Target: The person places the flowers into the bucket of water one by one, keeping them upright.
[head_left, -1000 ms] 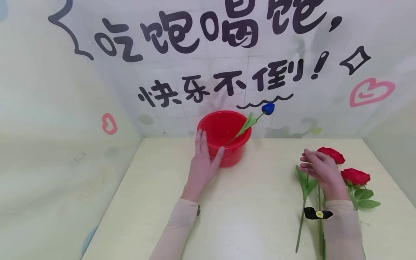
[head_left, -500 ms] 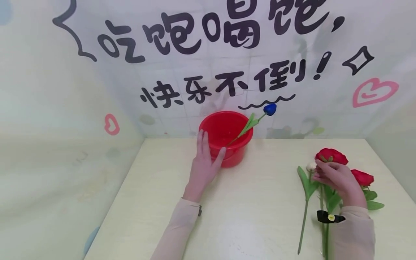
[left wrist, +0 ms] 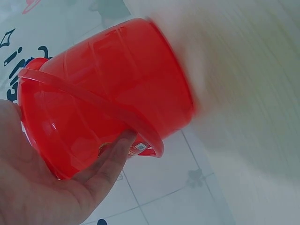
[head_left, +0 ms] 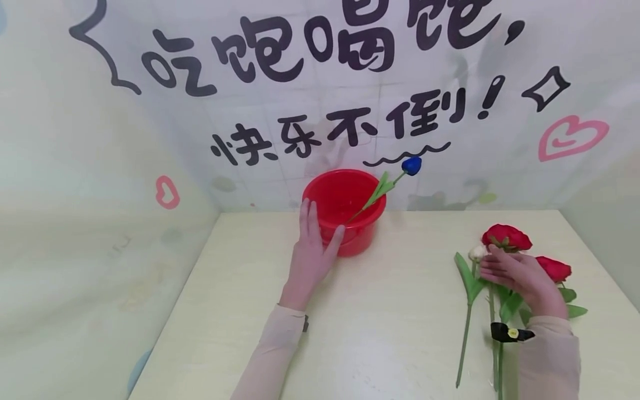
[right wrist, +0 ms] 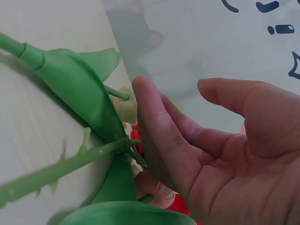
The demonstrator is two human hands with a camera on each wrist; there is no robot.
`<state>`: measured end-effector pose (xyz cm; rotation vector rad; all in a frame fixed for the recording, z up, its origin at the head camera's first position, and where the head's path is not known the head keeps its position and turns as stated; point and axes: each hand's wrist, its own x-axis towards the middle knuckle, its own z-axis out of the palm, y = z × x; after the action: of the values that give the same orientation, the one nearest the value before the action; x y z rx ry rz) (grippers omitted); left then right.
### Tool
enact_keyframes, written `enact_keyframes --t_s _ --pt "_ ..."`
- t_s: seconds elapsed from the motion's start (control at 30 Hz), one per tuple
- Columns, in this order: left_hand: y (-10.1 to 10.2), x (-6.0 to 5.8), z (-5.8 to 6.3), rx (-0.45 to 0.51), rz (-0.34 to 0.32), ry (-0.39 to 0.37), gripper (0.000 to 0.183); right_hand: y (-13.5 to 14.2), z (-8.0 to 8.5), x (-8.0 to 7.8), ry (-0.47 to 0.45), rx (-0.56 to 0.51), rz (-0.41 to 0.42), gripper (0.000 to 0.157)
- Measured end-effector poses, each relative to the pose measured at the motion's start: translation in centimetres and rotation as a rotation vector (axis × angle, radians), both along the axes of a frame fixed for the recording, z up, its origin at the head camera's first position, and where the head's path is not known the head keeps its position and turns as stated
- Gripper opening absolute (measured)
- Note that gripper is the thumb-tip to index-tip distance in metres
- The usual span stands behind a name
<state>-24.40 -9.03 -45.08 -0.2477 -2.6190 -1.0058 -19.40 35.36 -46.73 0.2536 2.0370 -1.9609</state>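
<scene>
A red bucket [head_left: 367, 236] stands near the back wall with a blue tulip [head_left: 411, 166] leaning over its right rim. My left hand [head_left: 310, 261] rests on its near left side, fingers straight and thumb spread apart; the left wrist view shows a fingertip by the bucket's handle [left wrist: 108, 105]. At the right, my right hand [head_left: 522, 278] hovers over the stems of the lying flowers, thumb and fingers apart, gripping nothing. Close by are a white tulip [head_left: 477, 254], a red rose [head_left: 507, 238] beyond the fingers, and another red rose [head_left: 555, 269] partly behind the hand.
The pale table [head_left: 390, 322] meets a printed back wall [head_left: 280, 105] with black lettering and pink hearts. Side walls close in both sides. Thin green stems [head_left: 465, 344] stretch toward the front edge, and the right sleeve [head_left: 547, 361] covers part of the flowers.
My right hand has moved right and slightly nearer, uncovering the white tulip; the upper red rose sits turned, showing its green base. My left hand and the bucket stay in place.
</scene>
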Motion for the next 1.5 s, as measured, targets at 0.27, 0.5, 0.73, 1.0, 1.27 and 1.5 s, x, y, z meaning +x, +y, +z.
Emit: enact_keyframes --t_s 0.27,0.5,0.73,1.0,1.27,1.5 --pt "0.3 0.0 -0.5 0.004 -0.012 -0.004 0.101 -0.2 -0.7 0.1 -0.035 0.139 0.040 0.073" --pt "0.5 -0.1 -0.4 0.015 -0.029 0.015 0.099 -0.5 -1.0 0.2 -0.050 0.161 0.015 0.075" --pt "0.1 -0.4 -0.2 -0.001 -0.022 0.025 0.099 -1.5 -1.5 -0.4 -0.054 0.215 -0.028 0.072" --pt "-0.1 -0.5 -0.3 0.006 -0.024 0.035 0.100 -1.8 -1.7 -0.8 -0.068 0.307 -0.080 0.068" --pt "-0.2 -0.3 -0.3 0.003 -0.012 0.022 0.100 -2.1 -1.9 -0.8 -0.057 0.344 -0.111 0.056" --pt "-0.3 -0.3 -0.4 -0.001 -0.008 0.018 0.102 -2.2 -2.2 -0.7 -0.036 0.349 -0.142 0.052"
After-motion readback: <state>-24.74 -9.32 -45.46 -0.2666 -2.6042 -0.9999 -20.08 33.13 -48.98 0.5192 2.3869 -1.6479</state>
